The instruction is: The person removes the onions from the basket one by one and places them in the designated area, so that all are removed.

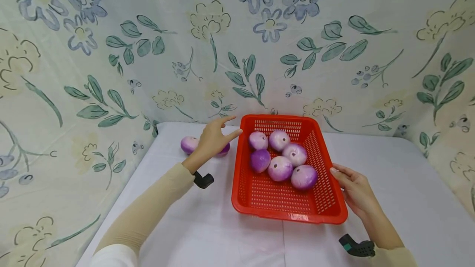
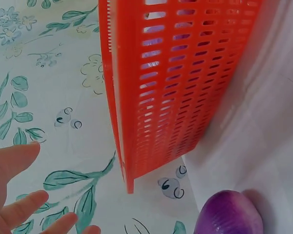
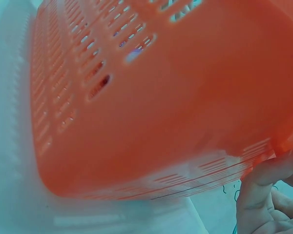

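A red plastic basket (image 1: 289, 213) with slotted walls holds several purple onions (image 1: 280, 168) toward its far and middle part. My right hand (image 1: 356, 190) grips the basket's right rim, thumb on top and fingers around the outside; the right wrist view shows the curled fingers (image 3: 263, 185) at the rim. My left hand (image 1: 213, 137) is beside the basket's left rim, thumb and fingers spread with nothing between them. In the left wrist view a gap separates those fingers (image 2: 24, 209) from the basket. Purple onions (image 1: 189, 145) lie on the table behind the left hand, partly hidden by it.
The table has a white cloth (image 1: 208, 226). A floral fabric (image 1: 178, 52) hangs behind the table and along its left and right sides. A black wrist device (image 1: 203, 180) is on the left arm, another black device (image 1: 357, 246) on the right.
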Tool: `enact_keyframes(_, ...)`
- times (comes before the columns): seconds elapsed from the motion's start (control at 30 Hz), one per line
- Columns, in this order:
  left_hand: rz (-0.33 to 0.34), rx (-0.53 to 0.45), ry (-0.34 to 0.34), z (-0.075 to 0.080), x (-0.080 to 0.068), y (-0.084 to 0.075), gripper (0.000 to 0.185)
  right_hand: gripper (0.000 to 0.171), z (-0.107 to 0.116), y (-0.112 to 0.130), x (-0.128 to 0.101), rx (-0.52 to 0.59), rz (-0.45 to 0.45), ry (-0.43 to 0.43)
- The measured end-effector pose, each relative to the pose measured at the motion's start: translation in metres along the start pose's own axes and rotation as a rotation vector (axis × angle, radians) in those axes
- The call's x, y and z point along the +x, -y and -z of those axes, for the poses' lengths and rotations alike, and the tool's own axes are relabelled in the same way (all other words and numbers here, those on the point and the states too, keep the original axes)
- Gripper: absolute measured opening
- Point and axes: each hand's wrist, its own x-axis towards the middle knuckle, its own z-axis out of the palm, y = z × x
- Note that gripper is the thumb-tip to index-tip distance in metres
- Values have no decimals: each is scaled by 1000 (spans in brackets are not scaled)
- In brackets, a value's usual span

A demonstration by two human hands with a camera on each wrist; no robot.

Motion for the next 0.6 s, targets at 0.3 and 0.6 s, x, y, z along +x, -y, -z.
enact_keyframes(0.3, 25, -228, 184, -15, 14, -23, 64, 79, 0, 1, 0, -13, 4, -12)
enact_keyframes(0.6, -98, -354, 406, -40, 27, -46, 63, 78, -1, 1, -2, -2, 10, -8)
